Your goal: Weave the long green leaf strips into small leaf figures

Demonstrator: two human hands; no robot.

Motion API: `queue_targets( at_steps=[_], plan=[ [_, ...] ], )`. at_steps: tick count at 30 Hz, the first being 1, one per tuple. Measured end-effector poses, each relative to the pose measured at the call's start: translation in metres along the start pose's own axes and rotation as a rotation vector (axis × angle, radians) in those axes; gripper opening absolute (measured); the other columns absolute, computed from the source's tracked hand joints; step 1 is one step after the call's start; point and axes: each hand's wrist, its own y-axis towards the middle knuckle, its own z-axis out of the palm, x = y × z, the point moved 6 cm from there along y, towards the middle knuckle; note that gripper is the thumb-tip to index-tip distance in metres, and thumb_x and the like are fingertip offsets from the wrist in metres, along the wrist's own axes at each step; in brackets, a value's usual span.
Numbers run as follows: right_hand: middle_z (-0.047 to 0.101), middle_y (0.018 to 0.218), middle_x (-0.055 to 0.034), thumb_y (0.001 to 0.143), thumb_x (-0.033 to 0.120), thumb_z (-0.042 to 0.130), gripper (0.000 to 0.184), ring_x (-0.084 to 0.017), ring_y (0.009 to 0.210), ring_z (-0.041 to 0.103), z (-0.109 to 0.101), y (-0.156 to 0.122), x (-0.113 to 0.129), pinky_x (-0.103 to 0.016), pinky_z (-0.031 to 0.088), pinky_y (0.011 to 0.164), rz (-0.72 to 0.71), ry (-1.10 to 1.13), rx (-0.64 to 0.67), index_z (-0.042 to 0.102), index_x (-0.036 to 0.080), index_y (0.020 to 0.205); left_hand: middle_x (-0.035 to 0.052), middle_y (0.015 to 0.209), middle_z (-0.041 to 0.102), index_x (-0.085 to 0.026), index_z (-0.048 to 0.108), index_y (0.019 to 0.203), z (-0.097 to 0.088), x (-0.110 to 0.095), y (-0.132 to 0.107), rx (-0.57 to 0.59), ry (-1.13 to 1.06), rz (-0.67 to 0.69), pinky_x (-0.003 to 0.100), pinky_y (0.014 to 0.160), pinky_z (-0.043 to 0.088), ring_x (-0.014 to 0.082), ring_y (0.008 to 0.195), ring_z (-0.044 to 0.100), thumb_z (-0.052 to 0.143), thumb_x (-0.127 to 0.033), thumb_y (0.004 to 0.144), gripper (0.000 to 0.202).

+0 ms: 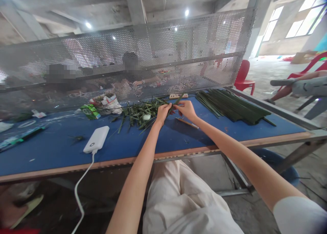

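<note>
hands: my left hand (162, 113) and right hand (186, 110) pinch one thin green leaf (176, 101) | feel: light, bendy (may tear, so hold near the middle) | spot: above the blue counter (204, 135), beside the leaf pile (143, 113)

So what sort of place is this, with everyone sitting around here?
Probably a small craft workshop in a bare concrete building: a long blue workbench holds rows of cut green strips and a heap of leafy stems, with a perforated metal screen beyond.
</note>
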Motion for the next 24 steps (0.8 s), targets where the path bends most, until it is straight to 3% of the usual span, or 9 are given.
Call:
queue_targets(
  at_steps=[3, 8, 11, 24],
  plan=[
    [0.050, 0.042, 0.0017, 0.074, 0.052, 0.070, 0.036, -0.009, 0.040, 0.043, -0.004, 0.001, -0.004, -0.024, 0.034, 0.043, 0.094, 0.094, -0.033, 0.063, 0.017, 0.070, 0.0063, 0.069, 0.072, -0.014, 0.074, 0.071, 0.001, 0.000, 0.001, 0.043, -0.039, -0.007, 0.029, 0.061, 0.050, 0.0166, 0.060, 0.065, 0.072, -0.044, 0.076, 0.031],
    [0.047, 0.051, 0.0055, 0.068, 0.050, 0.076, 0.036, -0.007, 0.046, 0.040, 0.005, -0.001, -0.008, -0.023, 0.034, 0.047, 0.261, 0.371, 0.125, 0.060, 0.018, 0.073, 0.0083, 0.072, 0.074, -0.013, 0.075, 0.077, 0.002, 0.005, 0.003, 0.104, -0.163, -0.084, 0.031, 0.066, 0.052, 0.0199, 0.068, 0.068, 0.073, -0.045, 0.074, 0.033],
    [0.046, 0.053, 0.0064, 0.064, 0.052, 0.077, 0.039, -0.007, 0.048, 0.040, 0.007, -0.003, -0.005, -0.023, 0.033, 0.049, 0.259, 0.458, 0.139, 0.061, 0.018, 0.074, 0.0096, 0.076, 0.075, -0.013, 0.076, 0.080, 0.001, 0.007, 0.004, 0.109, -0.189, -0.101, 0.032, 0.067, 0.053, 0.0213, 0.071, 0.069, 0.071, -0.046, 0.075, 0.034],
    [0.043, 0.050, 0.0067, 0.068, 0.046, 0.075, 0.032, -0.007, 0.050, 0.035, 0.002, -0.001, -0.002, -0.025, 0.025, 0.051, 0.207, 0.473, 0.105, 0.063, 0.017, 0.071, 0.0098, 0.080, 0.076, -0.012, 0.075, 0.083, 0.008, 0.005, 0.002, 0.167, -0.242, -0.121, 0.034, 0.076, 0.055, 0.0231, 0.079, 0.071, 0.072, -0.042, 0.074, 0.032]
  ],
)
